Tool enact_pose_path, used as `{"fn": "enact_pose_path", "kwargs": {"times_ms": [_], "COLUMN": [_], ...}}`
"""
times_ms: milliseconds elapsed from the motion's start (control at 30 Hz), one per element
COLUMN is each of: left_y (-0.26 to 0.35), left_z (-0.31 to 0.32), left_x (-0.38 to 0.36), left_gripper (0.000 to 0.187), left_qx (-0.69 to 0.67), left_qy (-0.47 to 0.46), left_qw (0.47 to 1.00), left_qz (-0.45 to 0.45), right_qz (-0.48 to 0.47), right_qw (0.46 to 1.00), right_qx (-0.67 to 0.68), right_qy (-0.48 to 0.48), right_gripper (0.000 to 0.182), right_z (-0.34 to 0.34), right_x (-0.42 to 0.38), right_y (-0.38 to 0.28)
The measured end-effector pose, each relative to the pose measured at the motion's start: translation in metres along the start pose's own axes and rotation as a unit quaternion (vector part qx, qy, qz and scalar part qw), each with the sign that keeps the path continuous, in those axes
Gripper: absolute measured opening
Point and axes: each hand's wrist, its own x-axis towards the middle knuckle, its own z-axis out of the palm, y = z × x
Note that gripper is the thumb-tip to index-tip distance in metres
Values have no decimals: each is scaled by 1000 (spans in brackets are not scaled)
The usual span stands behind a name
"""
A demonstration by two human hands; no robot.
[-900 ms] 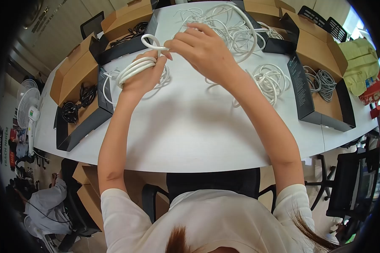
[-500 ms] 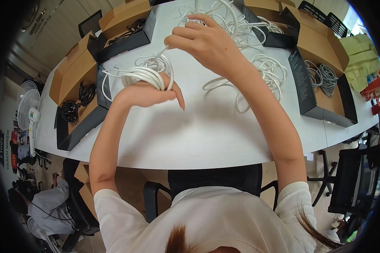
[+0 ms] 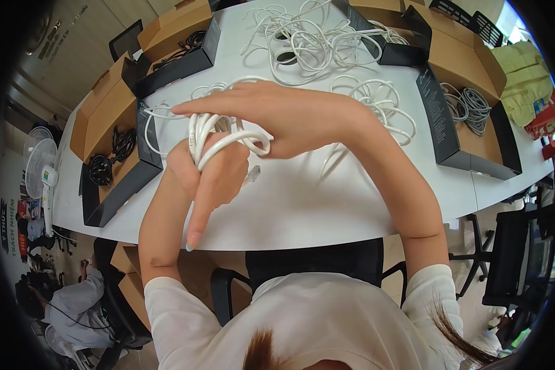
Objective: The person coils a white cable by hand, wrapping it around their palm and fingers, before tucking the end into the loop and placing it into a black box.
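Observation:
A white cable (image 3: 201, 132) is wound in several loops around my left hand (image 3: 213, 176). That hand's index finger points down toward the table edge, while its other fingers curl in by the loops. My right hand (image 3: 259, 114) lies across the top of the coil, fingers reaching left over it and closed around the cable; its fingertips are partly hidden. Beside the left hand's knuckles shows a small clear plug (image 3: 253, 174). Behind the right wrist lies a loose white cable coil (image 3: 382, 102) on the table.
A large tangle of white cables (image 3: 314, 40) covers the table's far middle. Open boxes with black cables (image 3: 126, 145) stand at left; at right, a box (image 3: 475, 145) holds a grey cable coil (image 3: 472, 111). A chair (image 3: 314, 262) stands at the front edge. Another person (image 3: 77, 305) sits lower left.
My right hand has come down and left from the far tangle onto the coil. My left hand has turned, its index finger now pointing down, and the loops have shifted around it.

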Motion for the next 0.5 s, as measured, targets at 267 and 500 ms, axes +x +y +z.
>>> {"fn": "enact_pose_path", "kwargs": {"times_ms": [267, 500], "left_y": [9, 0], "left_z": [6, 29], "left_x": [-11, -16], "left_gripper": [22, 21], "left_qx": [17, 311], "left_qy": [155, 574], "left_qw": [988, 757], "left_qz": [-18, 17], "right_qz": [131, 106], "right_qw": [987, 960], "right_qx": [-68, -258], "right_qy": [-61, 23], "right_gripper": [30, 14], "right_z": [-10, 4], "right_x": [2, -3], "right_y": [0, 11]}}
